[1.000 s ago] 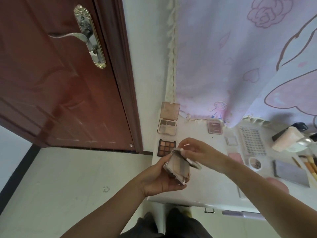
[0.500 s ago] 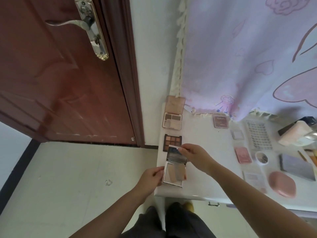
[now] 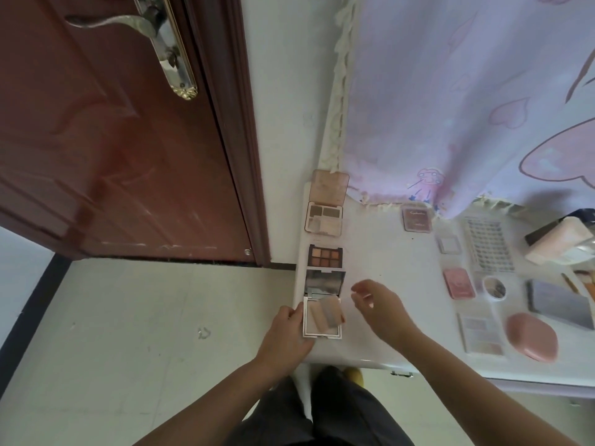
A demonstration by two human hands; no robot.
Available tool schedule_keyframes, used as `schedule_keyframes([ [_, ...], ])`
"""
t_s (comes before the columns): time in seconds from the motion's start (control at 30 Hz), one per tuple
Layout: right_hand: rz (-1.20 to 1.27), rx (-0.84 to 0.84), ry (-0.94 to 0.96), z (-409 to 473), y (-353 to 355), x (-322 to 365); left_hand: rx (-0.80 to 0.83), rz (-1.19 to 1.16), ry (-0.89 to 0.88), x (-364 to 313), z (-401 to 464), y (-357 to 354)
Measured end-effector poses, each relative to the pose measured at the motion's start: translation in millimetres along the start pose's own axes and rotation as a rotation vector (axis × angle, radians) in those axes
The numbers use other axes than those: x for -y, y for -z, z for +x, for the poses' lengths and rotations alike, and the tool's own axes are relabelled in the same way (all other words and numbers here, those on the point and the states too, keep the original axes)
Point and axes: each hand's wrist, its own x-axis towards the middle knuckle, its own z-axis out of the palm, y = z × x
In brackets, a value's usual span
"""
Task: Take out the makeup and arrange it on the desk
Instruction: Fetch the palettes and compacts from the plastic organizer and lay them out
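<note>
A: Where is the compact [image 3: 323,304]?

B: Lying open on the desk [image 3: 386,252], at its left edge. The left hand [image 3: 286,333] touches the base at its left rim, fingers curled against the frame. The mirrored lid lies back, away from the person.

A: And the right hand [image 3: 376,305]?

B: Just right of the compact, off it. Fingers loosely bent, thumb and forefinger near each other with nothing between them.

A: What sits beyond the hands?

B: Straight ahead of the left hand, a nine-pan palette [image 3: 325,255], almost touching the lid. Further on, an open palette [image 3: 325,210] with its lid up. Well to the right of the right hand, a pink blush [image 3: 458,283], a small round pot [image 3: 494,286] and a pink case [image 3: 533,336].

A: How would the compact handle?

B: Light and stiff, I would judge; a hard shell with a hinge. The mirror and pressed powder look breakable, so no dropping. A puff or film [image 3: 328,313] lies loose and askew over the powder; tipping the base could slide it off.

A: Where to hold?

B: By the two side rims of the base, flat, clear of mirror and powder. It lies close to the desk edge, so a nudge inward seems wise.
</note>
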Motion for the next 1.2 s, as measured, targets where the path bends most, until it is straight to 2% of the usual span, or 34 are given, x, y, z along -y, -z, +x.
schedule_keyframes([
  [0.13,-0.078,0.129,0.062,-21,-27,-4,-0.025,-0.002,0.001,1,2,-5],
  [0.43,-0.191,0.103,0.103,-40,-45,8,-0.087,0.006,-0.018,0,-1,-12],
  [0.6,-0.437,0.065,0.261,-35,-48,6,-0.110,-0.019,-0.024,-3,-2,-11],
  [0.73,-0.383,0.045,0.332,-29,-35,10,-0.140,0.027,-0.050,-10,-7,-3],
  [0.8,-0.297,-0.004,0.323,-25,-11,7,-0.250,0.020,-0.123,-21,-7,6],
  [0.87,-0.251,-0.057,0.262,-15,22,-3,-0.380,-0.003,-0.268,-39,-2,16],
  [0.93,-0.251,-0.097,0.187,2,56,-20,-0.430,-0.025,-0.428,-70,10,25],
  [1.0,-0.272,-0.101,0.112,23,86,-38,-0.388,-0.027,-0.582,-108,27,28],
  [1.07,-0.295,-0.094,0.043,46,110,-53,-0.276,-0.054,-0.601,-145,51,20],
  [1.13,-0.310,-0.078,0.008,70,127,-68,-0.109,-0.131,-0.433,-177,84,4],
  [1.2,-0.333,-0.054,-0.001,93,138,-80,0.049,-0.179,-0.167,-199,122,-13],
])
